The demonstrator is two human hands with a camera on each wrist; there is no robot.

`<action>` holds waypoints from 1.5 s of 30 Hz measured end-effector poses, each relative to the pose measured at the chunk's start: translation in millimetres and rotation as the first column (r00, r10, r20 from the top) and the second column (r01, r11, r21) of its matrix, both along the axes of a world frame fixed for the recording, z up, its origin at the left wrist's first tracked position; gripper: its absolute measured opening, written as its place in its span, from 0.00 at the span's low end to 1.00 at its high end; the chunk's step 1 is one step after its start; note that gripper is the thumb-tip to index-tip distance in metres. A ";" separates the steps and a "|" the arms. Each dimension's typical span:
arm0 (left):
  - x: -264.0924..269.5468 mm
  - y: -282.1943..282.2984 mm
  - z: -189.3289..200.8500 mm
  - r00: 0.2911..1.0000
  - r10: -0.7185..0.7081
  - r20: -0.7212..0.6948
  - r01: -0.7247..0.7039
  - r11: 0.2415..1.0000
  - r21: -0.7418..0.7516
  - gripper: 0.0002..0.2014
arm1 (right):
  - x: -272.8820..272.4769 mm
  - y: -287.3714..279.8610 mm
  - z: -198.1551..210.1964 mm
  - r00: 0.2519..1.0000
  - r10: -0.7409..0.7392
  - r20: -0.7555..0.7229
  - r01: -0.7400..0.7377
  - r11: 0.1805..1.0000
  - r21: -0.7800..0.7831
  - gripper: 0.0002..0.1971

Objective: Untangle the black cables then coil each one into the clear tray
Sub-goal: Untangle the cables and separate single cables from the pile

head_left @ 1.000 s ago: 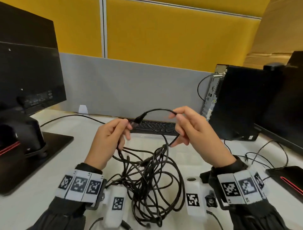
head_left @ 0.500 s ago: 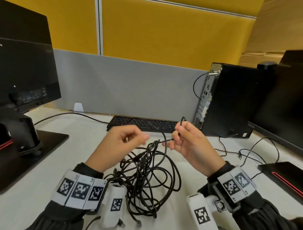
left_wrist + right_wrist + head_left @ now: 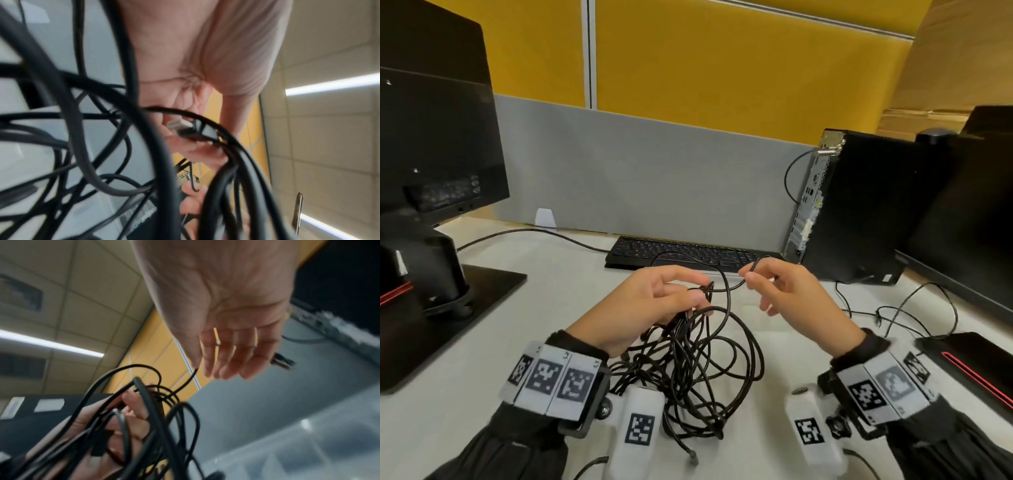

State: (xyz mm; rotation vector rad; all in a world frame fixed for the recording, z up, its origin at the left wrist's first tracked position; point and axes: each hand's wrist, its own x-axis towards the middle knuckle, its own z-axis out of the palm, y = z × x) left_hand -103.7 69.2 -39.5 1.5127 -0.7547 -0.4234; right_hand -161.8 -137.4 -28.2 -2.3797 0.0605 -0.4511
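Black cables (image 3: 698, 370) knotted in loose heap on desk, top strands lifted.

Black cables (image 3: 698, 363) matt rubbery w/ metal plug (image 3: 180, 124); desk (image 3: 517, 342) smooth white; partition (image 3: 654, 171) grey cloth.

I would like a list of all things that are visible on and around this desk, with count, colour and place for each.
cable tangle: several cables, exact count unclear, black, on the desk between the wrists
USB plug: one, silver and black, at the left fingers
keyboard: one, black, behind the hands
monitors: two, black, far left and far right edge
computer tower: one, black, right rear
desk: one, white
partition: grey below, yellow above, behind the desk
loose thin cables: black, right of the right wrist
left hand: holds the top of the cable tangle
right hand: pinches one strand
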 end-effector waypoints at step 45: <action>-9.9 -33.3 -16.6 0.959 0.041 -0.279 -0.162 0.890 -0.425 0.12 | -22.4 31.3 0.1 0.929 0.368 0.049 -0.334 0.769 0.545 0.12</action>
